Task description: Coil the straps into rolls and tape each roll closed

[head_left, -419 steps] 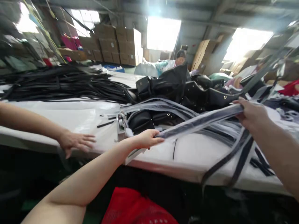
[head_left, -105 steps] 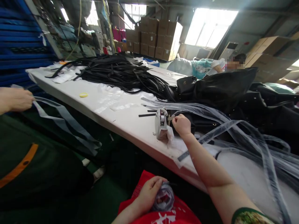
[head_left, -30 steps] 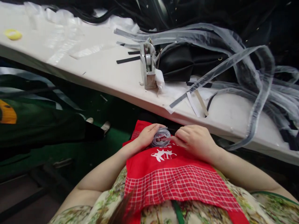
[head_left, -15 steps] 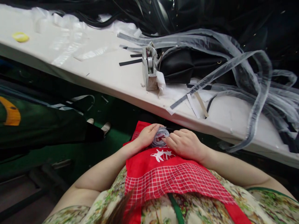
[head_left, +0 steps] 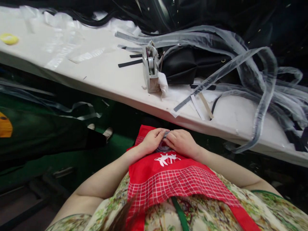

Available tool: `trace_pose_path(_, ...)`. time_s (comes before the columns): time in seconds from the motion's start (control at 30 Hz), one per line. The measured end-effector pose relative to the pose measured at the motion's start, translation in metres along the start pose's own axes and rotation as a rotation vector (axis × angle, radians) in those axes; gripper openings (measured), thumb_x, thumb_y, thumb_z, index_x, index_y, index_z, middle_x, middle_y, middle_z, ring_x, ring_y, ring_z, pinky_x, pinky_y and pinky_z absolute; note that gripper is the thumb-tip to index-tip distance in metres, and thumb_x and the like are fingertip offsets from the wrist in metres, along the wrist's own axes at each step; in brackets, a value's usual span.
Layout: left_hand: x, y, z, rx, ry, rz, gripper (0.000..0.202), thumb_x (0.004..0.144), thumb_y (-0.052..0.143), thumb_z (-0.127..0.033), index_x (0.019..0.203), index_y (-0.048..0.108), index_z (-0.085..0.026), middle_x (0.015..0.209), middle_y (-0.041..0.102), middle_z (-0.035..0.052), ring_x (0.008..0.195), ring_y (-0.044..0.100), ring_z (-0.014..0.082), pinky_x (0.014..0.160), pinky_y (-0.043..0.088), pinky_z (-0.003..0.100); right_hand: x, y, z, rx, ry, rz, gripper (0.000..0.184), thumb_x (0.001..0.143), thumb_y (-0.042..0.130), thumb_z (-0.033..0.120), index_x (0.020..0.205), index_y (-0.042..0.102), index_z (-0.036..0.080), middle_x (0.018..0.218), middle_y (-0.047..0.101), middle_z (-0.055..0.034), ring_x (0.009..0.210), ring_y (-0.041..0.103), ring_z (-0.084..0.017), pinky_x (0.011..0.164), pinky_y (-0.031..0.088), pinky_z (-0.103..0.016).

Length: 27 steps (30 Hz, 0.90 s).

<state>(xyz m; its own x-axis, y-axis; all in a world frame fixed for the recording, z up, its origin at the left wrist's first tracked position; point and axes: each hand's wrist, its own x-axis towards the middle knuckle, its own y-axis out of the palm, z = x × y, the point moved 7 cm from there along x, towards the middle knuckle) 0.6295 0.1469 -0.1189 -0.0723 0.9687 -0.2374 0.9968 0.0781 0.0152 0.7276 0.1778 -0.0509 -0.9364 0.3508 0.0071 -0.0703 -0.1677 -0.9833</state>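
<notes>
Close to the red apron [head_left: 183,179], my left hand [head_left: 152,140] is closed on a coiled grey strip [head_left: 163,148]. My right hand [head_left: 183,142] grips the same coil from its other side, fingers bent over its top. The two hands nearly meet, and they hide most of the coil. Only its lower rim and a bit of grey between the fingers show. Above the hands, at the edge of the white table [head_left: 108,83], stands a metal tape dispenser [head_left: 151,69].
Long strips in clear film [head_left: 258,106] curl over the table's right side and hang past its edge. A black bag-like piece [head_left: 180,65] lies behind the dispenser. Short dark strips [head_left: 130,63] and a yellow disc [head_left: 9,38] lie further left. A person's shoe [head_left: 108,133] shows on the green floor.
My right hand has moved in to the left, over the coil, so less of the coil shows. The view has shifted slightly, and table things appear a little further left.
</notes>
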Motion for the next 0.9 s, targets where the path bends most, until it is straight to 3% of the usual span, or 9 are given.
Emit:
trace_pose_path(0.13,0.001,-0.005,-0.008,0.126,0.072,-0.004,0.034,0.094,0.043,-0.034,0.102,0.072,-0.016,0.102,0.073,0.008,0.097,0.065,0.0211,0.092,0.048,0.035,-0.005,-0.013,-0.015,0.279,0.125,0.131,0.021,0.088,0.062,0.037,0.077,0.065,0.02,0.072,0.067,-0.0006,0.065,0.059,-0.015,0.062,0.037,-0.027)
trace_pose_path(0.3,-0.003,0.005,-0.034,0.22,0.261,0.12,0.028,0.092,0.048,-0.029,0.104,0.071,-0.017,0.104,0.07,0.0077,0.097,0.064,0.0205,0.091,0.048,0.033,-0.005,-0.02,-0.034,0.572,0.284,0.01,0.022,0.089,0.06,0.032,0.073,0.068,0.019,0.071,0.068,-0.0005,0.065,0.058,-0.013,0.062,0.04,-0.024)
trace_pose_path(0.43,-0.007,0.012,-0.041,0.358,0.289,0.105,0.023,0.09,0.055,-0.033,0.093,0.071,-0.018,0.092,0.069,0.0063,0.087,0.063,0.0195,0.082,0.048,0.03,-0.002,0.003,-0.058,0.827,0.485,-0.093,0.029,0.083,0.065,0.041,0.067,0.066,0.017,0.063,0.064,-0.0004,0.058,0.054,-0.013,0.055,0.039,-0.023)
trace_pose_path(0.53,-0.009,0.016,-0.041,0.377,0.29,0.109,0.027,0.094,0.049,-0.032,0.082,0.07,-0.018,0.084,0.068,0.0046,0.081,0.062,0.0175,0.079,0.048,0.028,-0.004,0.027,-0.074,1.062,0.669,-0.121,0.045,0.083,0.056,0.058,0.071,0.067,0.016,0.061,0.063,-0.0012,0.055,0.052,-0.013,0.054,0.039,-0.025)
trace_pose_path(0.67,-0.014,0.017,-0.046,0.336,0.356,0.105,0.024,0.094,0.051,-0.028,0.086,0.071,-0.018,0.096,0.067,0.0068,0.095,0.062,0.0184,0.088,0.048,0.028,0.001,0.057,-0.065,1.45,0.724,0.046,0.05,0.073,0.063,0.064,0.074,0.067,0.014,0.065,0.062,-0.0013,0.057,0.05,-0.012,0.055,0.039,-0.025)
trace_pose_path(0.77,-0.016,0.015,-0.049,0.358,0.378,0.057,0.024,0.093,0.052,-0.029,0.087,0.072,-0.019,0.105,0.062,0.009,0.105,0.059,0.0196,0.092,0.047,0.029,0.001,0.057,-0.059,1.455,0.716,0.007,0.042,0.073,0.067,0.056,0.068,0.063,0.015,0.06,0.056,0.0011,0.055,0.045,-0.011,0.055,0.036,-0.025)
trace_pose_path(0.9,-0.013,0.003,-0.038,0.381,0.275,-0.141,0.022,0.091,0.055,-0.03,0.085,0.072,-0.018,0.104,0.058,0.009,0.101,0.059,0.0202,0.09,0.048,0.032,-0.007,0.033,-0.062,1.131,0.648,-0.181,0.033,0.082,0.059,0.045,0.069,0.064,0.015,0.068,0.058,-0.0008,0.065,0.05,-0.013,0.065,0.04,-0.027)
